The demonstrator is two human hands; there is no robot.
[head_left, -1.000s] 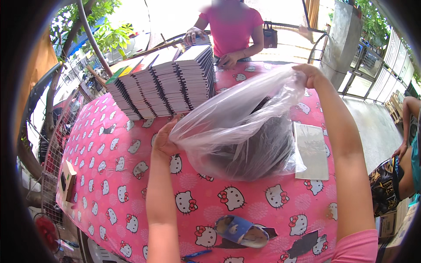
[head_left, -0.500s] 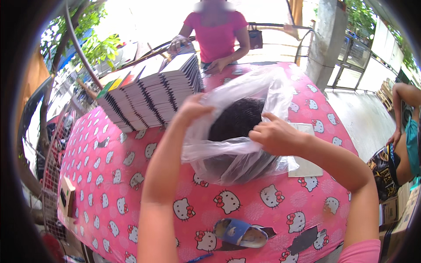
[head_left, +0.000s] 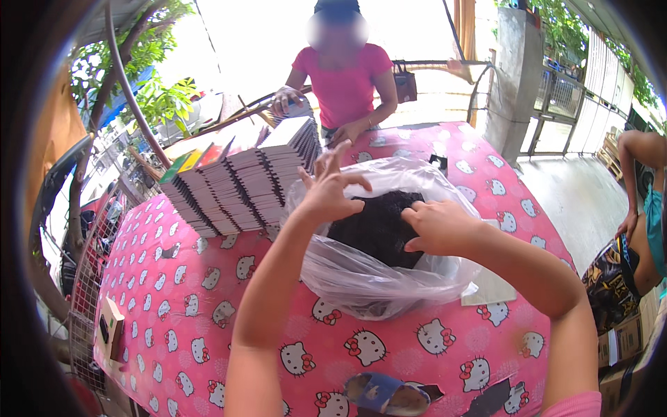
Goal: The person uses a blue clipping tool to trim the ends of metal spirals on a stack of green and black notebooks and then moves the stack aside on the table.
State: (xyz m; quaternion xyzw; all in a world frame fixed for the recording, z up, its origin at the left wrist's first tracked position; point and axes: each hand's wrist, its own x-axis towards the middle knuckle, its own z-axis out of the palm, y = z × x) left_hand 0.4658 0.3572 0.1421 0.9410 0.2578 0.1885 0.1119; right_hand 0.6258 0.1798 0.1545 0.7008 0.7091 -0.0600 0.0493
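Observation:
A clear plastic bag (head_left: pixel 375 300) stands on the table with its mouth spread wide. Inside it is a dark, fuzzy black mass (head_left: pixel 375 226), whose kind I cannot make out. My left hand (head_left: pixel 332 191) hovers at the bag's left rim, its fingers spread and holding nothing. Over the right part of the opening, my right hand (head_left: pixel 441 226) has its fingers bent but thumb and forefinger apart, close to the black mass; whether it touches that mass is unclear.
Tall stacks of spiral-bound notebooks (head_left: pixel 233 184) stand left of the bag. A pale flat sheet (head_left: pixel 490 288) lies partly under its right side. A blue slide sandal (head_left: pixel 389 395) lies near the front edge. A person in pink (head_left: pixel 344 83) stands across the table, one hand on the notebooks.
Both hands have let go of the bag's rim, and the left has opened out. The bag's mouth has sunk lower and wider, showing more of the black mass.

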